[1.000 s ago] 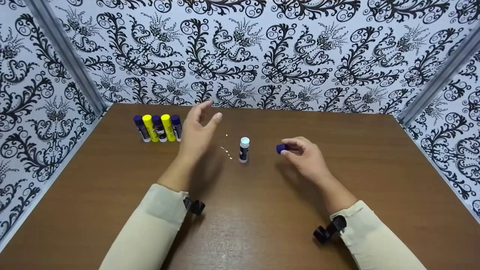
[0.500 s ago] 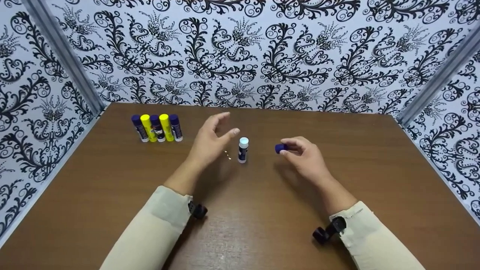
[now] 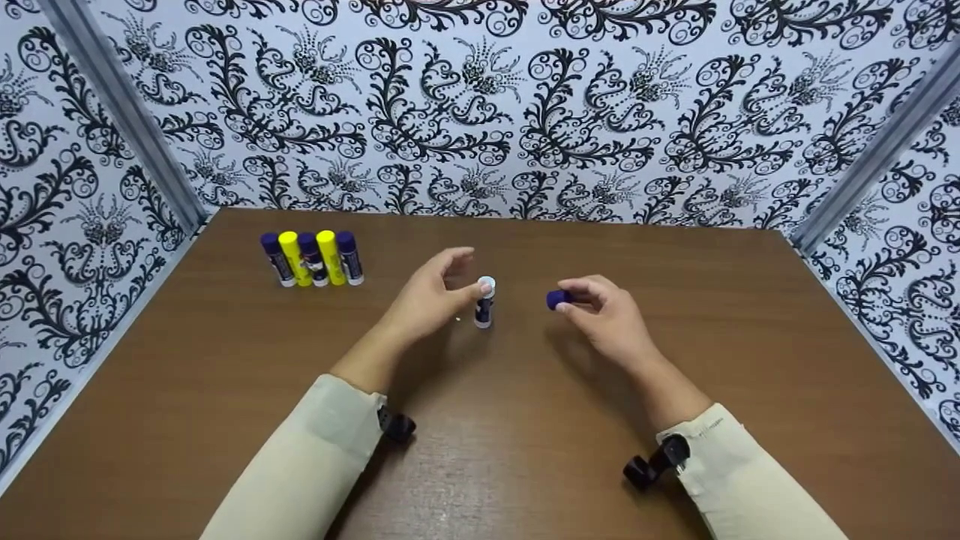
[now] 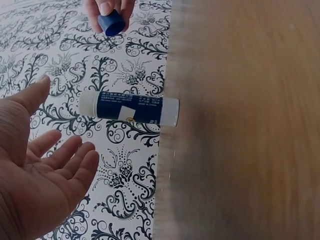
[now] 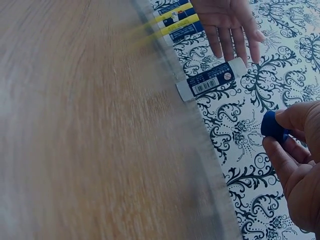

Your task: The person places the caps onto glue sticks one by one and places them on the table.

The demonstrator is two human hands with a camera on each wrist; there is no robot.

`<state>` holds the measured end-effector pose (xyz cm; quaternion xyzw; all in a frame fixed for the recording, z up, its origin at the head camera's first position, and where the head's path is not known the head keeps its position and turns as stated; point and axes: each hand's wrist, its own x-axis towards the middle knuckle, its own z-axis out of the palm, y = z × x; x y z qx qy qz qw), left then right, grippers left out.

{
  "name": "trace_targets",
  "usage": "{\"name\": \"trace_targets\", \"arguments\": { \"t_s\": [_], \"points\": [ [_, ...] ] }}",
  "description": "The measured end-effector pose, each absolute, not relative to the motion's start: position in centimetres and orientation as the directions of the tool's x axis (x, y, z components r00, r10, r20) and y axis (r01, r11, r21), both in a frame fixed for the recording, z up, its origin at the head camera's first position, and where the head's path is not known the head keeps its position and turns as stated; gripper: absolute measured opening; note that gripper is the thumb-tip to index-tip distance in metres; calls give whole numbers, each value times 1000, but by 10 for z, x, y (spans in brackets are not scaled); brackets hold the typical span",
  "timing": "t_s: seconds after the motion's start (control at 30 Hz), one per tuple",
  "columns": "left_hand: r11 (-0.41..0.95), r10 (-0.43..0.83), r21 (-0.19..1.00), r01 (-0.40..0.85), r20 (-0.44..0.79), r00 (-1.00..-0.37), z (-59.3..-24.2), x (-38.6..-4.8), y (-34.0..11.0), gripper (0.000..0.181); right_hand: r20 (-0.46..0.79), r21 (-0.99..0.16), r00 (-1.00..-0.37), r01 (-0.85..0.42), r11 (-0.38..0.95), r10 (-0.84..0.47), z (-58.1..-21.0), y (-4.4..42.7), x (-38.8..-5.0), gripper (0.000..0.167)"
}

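Note:
An uncapped glue stick (image 3: 484, 313) with a dark blue label and white ends stands upright mid-table. Just left of it my left hand (image 3: 429, 298) has its fingers spread and relaxed. In the head view the thumb overlaps the stick's top, but the left wrist view shows a gap between that hand and the glue stick (image 4: 131, 108). To the right, my right hand (image 3: 616, 321) pinches a dark blue cap (image 3: 556, 300) between thumb and fingers, above the table. The open end of the cap (image 4: 112, 23) shows in the left wrist view.
Several capped glue sticks (image 3: 313, 259), blue and yellow by turns, stand in a row at the table's back left. A small pale speck (image 3: 458, 319) lies beside the uncapped stick. Patterned walls (image 3: 480, 112) enclose the brown table (image 3: 510, 450) at the back and sides.
My left hand has moved right and toward me, from near the row of glue sticks to beside the uncapped one. My right hand holds the cap in nearly the same place.

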<state>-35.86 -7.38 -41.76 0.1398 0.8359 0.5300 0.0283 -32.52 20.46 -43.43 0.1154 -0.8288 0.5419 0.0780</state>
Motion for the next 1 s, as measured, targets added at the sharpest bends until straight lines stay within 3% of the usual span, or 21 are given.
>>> {"name": "trace_targets", "arguments": {
  "t_s": [0.43,1.0],
  "points": [
    [372,348,909,188,51,-936,-433,-361,-71,69,263,-871,-959,-282,402,-102,-438,202,-326,31],
    [435,393,871,227,44,-919,-439,-366,-67,46,247,-877,-962,-275,394,-120,-439,204,-328,33]
  ]
}}
